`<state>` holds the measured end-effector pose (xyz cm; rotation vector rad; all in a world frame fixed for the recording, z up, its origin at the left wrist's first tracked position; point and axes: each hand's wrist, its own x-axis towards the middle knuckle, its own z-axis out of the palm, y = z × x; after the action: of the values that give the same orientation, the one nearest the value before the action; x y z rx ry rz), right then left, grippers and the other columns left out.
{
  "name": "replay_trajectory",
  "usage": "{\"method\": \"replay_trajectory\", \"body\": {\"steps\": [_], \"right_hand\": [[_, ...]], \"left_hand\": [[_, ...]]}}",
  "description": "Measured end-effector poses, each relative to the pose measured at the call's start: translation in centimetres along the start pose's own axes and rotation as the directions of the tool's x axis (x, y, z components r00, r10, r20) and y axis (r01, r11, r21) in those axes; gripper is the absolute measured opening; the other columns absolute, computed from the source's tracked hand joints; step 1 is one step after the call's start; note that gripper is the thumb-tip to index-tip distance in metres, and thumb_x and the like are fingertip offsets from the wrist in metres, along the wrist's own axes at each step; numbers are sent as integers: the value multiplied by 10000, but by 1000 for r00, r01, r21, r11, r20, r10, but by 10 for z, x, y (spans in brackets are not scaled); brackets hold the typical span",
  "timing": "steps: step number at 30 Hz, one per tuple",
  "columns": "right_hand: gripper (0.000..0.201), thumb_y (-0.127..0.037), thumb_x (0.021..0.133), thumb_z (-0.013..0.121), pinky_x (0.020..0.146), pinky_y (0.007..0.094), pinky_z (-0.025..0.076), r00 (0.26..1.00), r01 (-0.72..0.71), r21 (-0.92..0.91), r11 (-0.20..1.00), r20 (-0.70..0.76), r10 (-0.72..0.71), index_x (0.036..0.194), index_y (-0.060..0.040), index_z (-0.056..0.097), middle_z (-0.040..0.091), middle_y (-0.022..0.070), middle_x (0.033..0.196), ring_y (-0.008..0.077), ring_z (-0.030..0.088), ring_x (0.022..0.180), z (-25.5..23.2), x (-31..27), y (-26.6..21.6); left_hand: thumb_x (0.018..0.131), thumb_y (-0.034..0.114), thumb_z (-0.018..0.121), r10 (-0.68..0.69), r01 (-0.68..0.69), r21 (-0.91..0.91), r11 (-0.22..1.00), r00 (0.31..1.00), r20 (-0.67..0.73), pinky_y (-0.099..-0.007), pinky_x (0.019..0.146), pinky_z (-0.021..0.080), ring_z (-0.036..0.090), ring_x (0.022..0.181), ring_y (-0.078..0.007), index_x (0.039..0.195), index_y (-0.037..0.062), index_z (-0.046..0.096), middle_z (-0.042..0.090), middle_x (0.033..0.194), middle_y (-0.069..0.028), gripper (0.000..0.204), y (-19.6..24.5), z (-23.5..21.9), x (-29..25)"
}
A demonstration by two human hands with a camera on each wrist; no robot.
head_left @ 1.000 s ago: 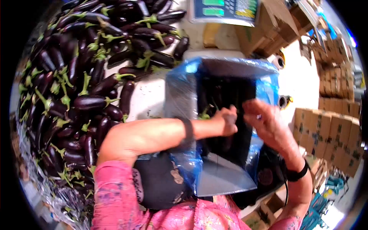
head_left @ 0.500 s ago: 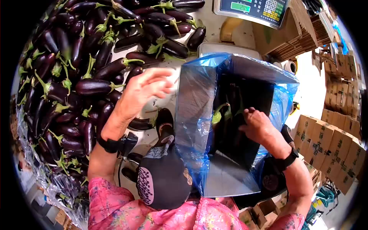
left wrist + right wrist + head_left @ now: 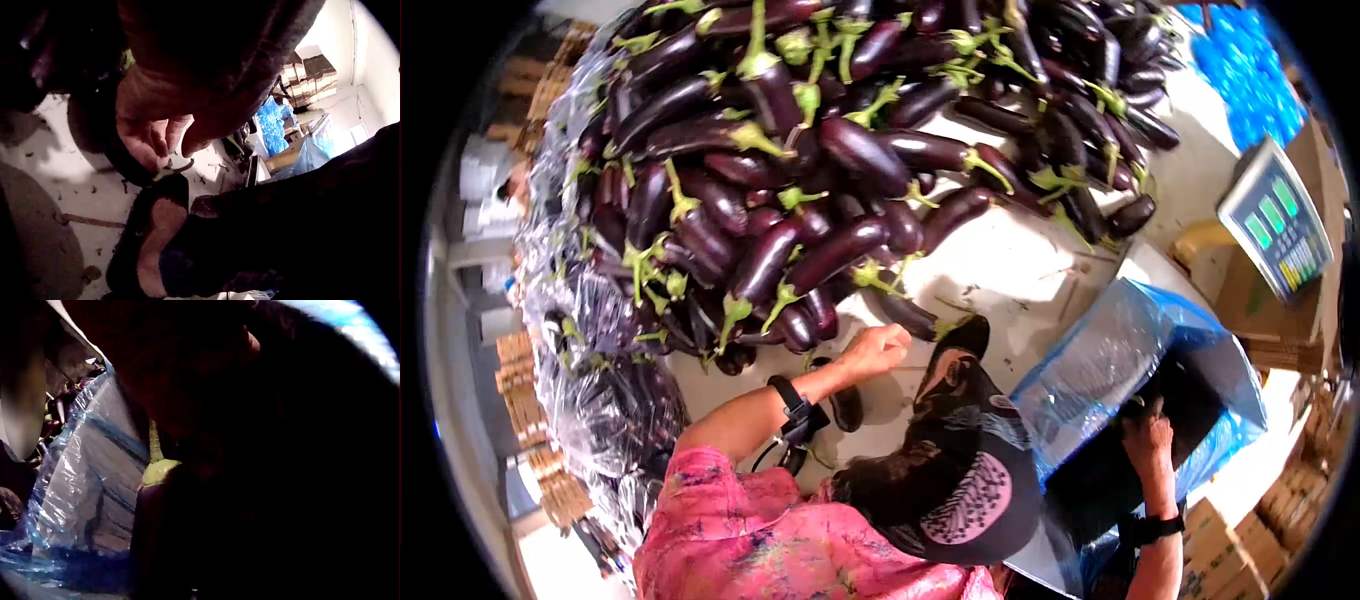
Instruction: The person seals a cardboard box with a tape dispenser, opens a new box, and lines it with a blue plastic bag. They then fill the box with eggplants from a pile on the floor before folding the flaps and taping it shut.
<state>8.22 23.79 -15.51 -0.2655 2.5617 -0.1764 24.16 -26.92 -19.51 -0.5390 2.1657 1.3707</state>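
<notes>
In the head view my left hand (image 3: 875,355) hovers by the shoe with loosely curled fingers, near an eggplant (image 3: 900,315) lying on the white surface. The left wrist view shows the fingers (image 3: 150,140) overlapping a dark eggplant close to its curved stem (image 3: 178,169), with a gap between thumb and fingers. My right hand (image 3: 1150,440) reaches down into a box (image 3: 1090,375) lined with blue plastic film. Under that hand, an eggplant with a pale green cap (image 3: 161,472) shows in the right wrist view; deep shadow hides the fingertips, so I cannot tell whether they grip it.
A big heap of eggplants (image 3: 860,155) covers the back and left, edged by clear plastic film (image 3: 565,290). A scale with a lit display (image 3: 1280,220) stands at the right, below blue plastic (image 3: 1245,75). A bent leg (image 3: 960,480) lies between my hands.
The view has turned left, so the box now appears at lower right. My left hand left the box and moved left, down toward an eggplant by the shoe. The right hand stays inside the box.
</notes>
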Motion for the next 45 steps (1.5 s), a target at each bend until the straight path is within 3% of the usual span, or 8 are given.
{"method": "replay_trajectory", "body": {"steps": [9,14,20,26,28,34,38,45], "right_hand": [[855,-273,796,743,721,558,503,993,-98,31,995,-68,100,1402,64,244,647,334,934,518,618,868,-3,-3,-2],[690,-339,776,762,748,528,518,995,-98,-47,994,-20,97,1268,43,466,666,305,945,489,635,895,-7,6,-3],[366,-219,936,599,802,433,508,995,54,554,831,-101,3,1264,-64,546,667,236,995,384,638,897,-1,-7,-12],[193,-235,1001,536,667,324,488,962,-36,760,649,-150,230,1068,-57,566,639,85,814,187,605,724,-152,-83,-72],[217,-252,1019,505,672,299,504,933,158,955,253,-228,279,1060,-49,569,601,54,771,179,609,711,-191,-104,-67],[283,-278,1006,528,672,302,528,934,319,897,-306,-244,259,1110,-18,563,570,43,742,192,623,710,-202,-158,-58],[291,-267,989,560,630,298,518,958,255,888,-383,-178,225,1100,2,558,568,55,707,193,622,660,-168,-170,-41],[274,-244,1003,527,610,298,518,945,316,806,-501,-223,238,1089,14,558,567,66,702,197,620,637,-153,-189,-32]], "left_hand": [[777,46,693,580,-235,645,728,711,-396,-412,932,494,530,1120,-333,1199,5,587,521,1242,-169,437,10,-51,-54],[799,254,752,404,91,707,701,768,-498,-477,1019,419,496,1183,-396,1403,20,428,479,1352,-208,724,33,-110,-8],[825,199,740,39,-6,105,994,950,-310,-343,1017,445,585,1160,-235,1333,-17,510,611,1280,-145,598,45,-123,23],[775,101,739,391,-431,-418,800,902,-181,-335,1015,450,595,1120,-198,1360,38,475,609,1234,-89,645,180,-83,-8],[731,79,783,458,-466,-254,848,884,-93,-345,1045,442,593,1150,-213,1378,48,467,607,1245,-98,720,224,-83,-12],[737,251,806,891,-965,99,242,261,372,-367,1040,426,579,1186,-246,1318,5,526,610,1301,-146,690,369,-14,-26],[691,241,867,812,-882,-77,465,390,434,-385,1078,411,578,1207,-257,1326,29,521,609,1289,-141,753,411,26,-38],[727,168,802,787,-974,-213,72,-75,612,-446,1073,409,552,1247,-336,1227,51,579,580,1329,-160,559,426,96,-24]]}}
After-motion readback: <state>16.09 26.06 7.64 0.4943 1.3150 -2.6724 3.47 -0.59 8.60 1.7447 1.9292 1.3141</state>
